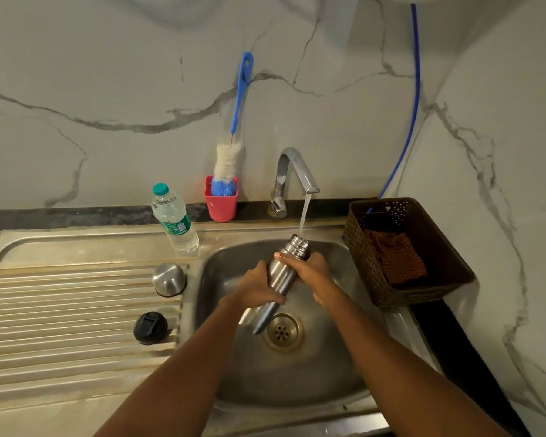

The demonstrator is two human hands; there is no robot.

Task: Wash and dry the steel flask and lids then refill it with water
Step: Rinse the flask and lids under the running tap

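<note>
Flask (281, 279) is over the sink (234, 367), tilted, open threaded mouth up and far, right under the water stream (304, 212) from the tap (292, 171). Both hands are wrapped around it: left hand (259, 288) on the middle of the body, right hand (309, 269) just below the neck. Base points down toward the drain (282, 332).

Steel cap (169, 279) and black lid (150, 328) sit on the draining board (60, 310) left of the sink, apart from each other. Plastic bottle (174, 219) stands far left of the sink. Brush (238, 105) stands in a red cup (221, 203). Brown basket (423, 294) on the right holds a cloth (397, 260).
</note>
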